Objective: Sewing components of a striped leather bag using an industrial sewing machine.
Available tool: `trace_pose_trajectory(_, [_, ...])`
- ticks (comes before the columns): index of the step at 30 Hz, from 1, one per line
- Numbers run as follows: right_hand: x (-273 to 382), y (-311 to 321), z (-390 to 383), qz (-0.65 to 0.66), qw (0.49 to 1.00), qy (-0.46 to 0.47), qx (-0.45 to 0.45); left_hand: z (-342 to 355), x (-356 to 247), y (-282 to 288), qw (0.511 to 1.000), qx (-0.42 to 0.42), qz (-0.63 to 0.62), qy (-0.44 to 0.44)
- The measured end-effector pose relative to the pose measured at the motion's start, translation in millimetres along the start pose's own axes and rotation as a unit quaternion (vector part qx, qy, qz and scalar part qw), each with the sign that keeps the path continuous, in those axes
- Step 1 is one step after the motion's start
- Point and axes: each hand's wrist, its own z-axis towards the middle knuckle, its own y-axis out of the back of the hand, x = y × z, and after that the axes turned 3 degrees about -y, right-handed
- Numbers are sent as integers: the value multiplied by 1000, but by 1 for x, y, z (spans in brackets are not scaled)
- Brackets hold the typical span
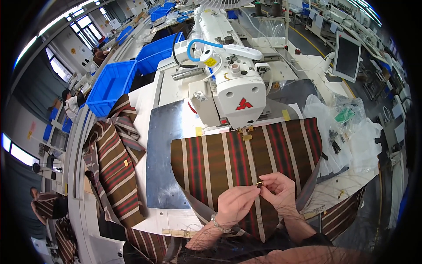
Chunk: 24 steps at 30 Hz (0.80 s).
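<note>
Over the near half of a brown striped fabric panel (215,154), both my hands come together with their fingertips pinched. My left hand (233,204), wearing a bracelet at the wrist, and my right hand (280,191) meet at a small gold-coloured metal piece (260,183); its exact kind is too small to make out. The panel has red, dark green and pale stripes. Its far edge lies under the head of a white sewing machine (239,99), where a gold-coloured clamp or fitting (247,137) rests on the cloth.
More striped fabric pieces (112,163) lie heaped on the left of the table. Beyond them stand blue bins (112,86). Clear plastic bags (351,136) with small parts sit on the right, below a tablet-like screen (347,56). Other people work at the far left.
</note>
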Motion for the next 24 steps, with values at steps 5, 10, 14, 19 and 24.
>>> trace_pose_trajectory(5, [-1, -1, -1, -51, 998, 35, 6, -3, -5, 5, 955, 48, 208, -205])
trace_pose_trajectory(10, [-3, 4, -2, -65, 995, 70, 16, -3, -10, 7, 931, 73, 277, -227])
trace_pose_trajectory(14, [5, 4, 7, -210, 959, 192, 10, -2, -6, 13, 923, 95, 280, -247])
trace_pose_trajectory(19, [16, 6, 15, -275, 932, 231, 46, 8, 6, 18, 907, 139, 283, -280])
trace_pose_trajectory(24, [7, 17, 61, -299, 922, 225, 99, 22, 35, 21, 914, 166, 261, -262])
